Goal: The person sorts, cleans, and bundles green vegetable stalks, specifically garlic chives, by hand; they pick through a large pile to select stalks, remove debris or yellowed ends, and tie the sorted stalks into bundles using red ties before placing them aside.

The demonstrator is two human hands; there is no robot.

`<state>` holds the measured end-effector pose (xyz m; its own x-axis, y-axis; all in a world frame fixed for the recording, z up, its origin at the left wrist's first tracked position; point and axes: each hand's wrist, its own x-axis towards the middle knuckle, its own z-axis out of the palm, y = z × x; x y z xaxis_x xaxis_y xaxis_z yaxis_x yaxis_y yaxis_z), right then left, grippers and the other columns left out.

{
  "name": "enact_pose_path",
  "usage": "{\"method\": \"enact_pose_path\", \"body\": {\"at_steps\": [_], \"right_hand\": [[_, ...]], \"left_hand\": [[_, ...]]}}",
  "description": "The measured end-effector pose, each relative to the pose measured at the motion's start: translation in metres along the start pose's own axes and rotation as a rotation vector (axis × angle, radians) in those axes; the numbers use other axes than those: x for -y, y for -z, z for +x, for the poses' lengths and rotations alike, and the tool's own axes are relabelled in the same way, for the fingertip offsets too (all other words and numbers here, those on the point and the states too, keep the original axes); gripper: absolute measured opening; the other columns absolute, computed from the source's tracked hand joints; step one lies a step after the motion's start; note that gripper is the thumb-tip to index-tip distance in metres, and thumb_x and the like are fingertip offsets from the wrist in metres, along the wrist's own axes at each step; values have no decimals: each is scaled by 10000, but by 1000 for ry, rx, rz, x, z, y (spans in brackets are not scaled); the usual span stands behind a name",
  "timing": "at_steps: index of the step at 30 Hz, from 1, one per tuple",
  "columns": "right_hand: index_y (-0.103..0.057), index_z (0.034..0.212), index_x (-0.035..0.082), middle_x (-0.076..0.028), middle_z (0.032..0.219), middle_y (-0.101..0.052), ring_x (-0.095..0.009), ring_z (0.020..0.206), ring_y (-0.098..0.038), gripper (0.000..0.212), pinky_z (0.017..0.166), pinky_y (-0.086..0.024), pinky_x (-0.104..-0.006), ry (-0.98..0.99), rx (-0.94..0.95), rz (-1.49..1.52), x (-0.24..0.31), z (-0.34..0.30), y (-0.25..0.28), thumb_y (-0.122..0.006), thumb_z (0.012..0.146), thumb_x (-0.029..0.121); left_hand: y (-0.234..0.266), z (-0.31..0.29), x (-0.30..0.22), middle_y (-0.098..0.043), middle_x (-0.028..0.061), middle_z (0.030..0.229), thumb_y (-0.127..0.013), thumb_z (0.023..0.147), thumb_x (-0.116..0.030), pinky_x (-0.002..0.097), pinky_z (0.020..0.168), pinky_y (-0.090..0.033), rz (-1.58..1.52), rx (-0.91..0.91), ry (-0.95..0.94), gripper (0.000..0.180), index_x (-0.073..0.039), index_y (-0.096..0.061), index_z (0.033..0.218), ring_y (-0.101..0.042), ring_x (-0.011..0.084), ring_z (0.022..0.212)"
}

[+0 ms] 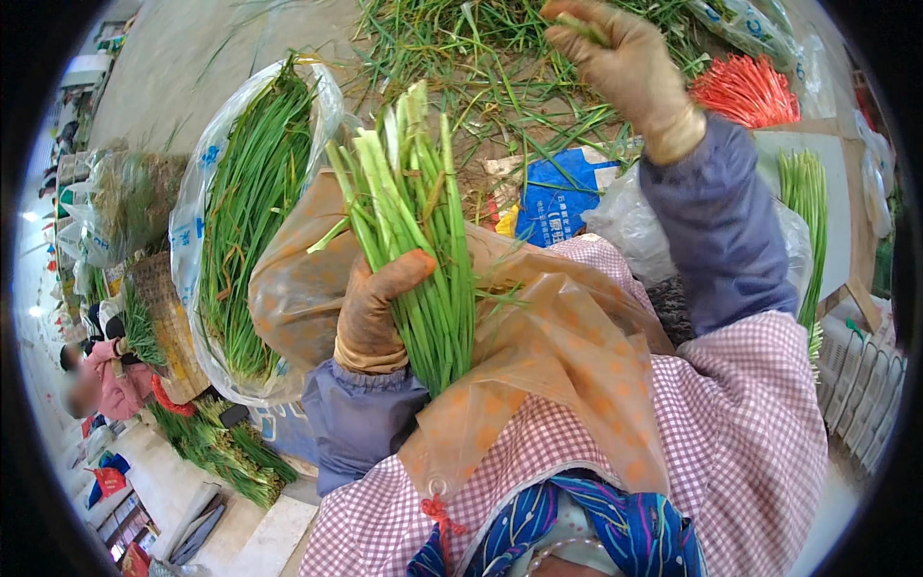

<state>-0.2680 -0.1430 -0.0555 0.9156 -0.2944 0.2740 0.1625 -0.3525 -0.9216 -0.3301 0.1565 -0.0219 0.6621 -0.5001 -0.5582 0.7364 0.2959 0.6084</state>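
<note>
Nearest, below the bunch of green stalks (423, 260), a blue patterned scarf (543, 519) is worn over a checked garment (740, 413). Just beneath the bunch, the checks are partly covered by a translucent plastic apron (577, 365) marked with orange spots, to which a red cord (442, 524) is tied. The bunch itself is held up over the apron by the gloved left hand (380, 308); its fingers are wrapped firmly around the stalks, with the thumb laid across their front and the paler ends pointed away from the wearer. To the upper right of the bunch, well apart from it, the gloved right hand (630, 72) is raised; its fingers are curled inward, and a short green piece (584, 29) is pinched between them. Left of the bunch, a clear plastic bag (183, 231) is filled with long green leaves (255, 221). Beyond the bunch, loose green trimmings (481, 58) are scattered on the floor; farther right of it, red strips (745, 91) are piled. Far left of the bunch, a person in pink (115, 385) is seen near green bundles (221, 452).
</note>
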Motion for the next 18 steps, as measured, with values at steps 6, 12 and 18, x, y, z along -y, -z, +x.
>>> {"method": "enact_pose_path", "body": {"at_steps": [6,12,18], "right_hand": [[-637,1042,9,-26,845,-665,-83,754,-563,378,678,-474,-232,-435,551,389,60,-58,-44,-726,796,282],[-675,904,31,28,703,-606,-41,660,-492,192,582,-418,-225,-578,803,422,50,-64,-25,-665,853,216],[-650,874,17,-4,742,-629,-72,654,-530,138,576,-437,-229,-50,571,88,6,-67,-7,-668,838,149]], "left_hand": [[-11,1,1,-625,141,963,-634,740,-123,310,624,-558,-10,-47,-63,510,24,-471,1200,-644,217,738],[-6,-3,-4,-610,167,1023,-623,748,-98,383,656,-593,-214,-2,-76,521,30,-449,1221,-641,257,875],[-1,-6,-1,-598,184,1018,-624,763,-91,423,662,-610,-302,-40,-166,497,13,-450,1216,-629,277,916]]}}
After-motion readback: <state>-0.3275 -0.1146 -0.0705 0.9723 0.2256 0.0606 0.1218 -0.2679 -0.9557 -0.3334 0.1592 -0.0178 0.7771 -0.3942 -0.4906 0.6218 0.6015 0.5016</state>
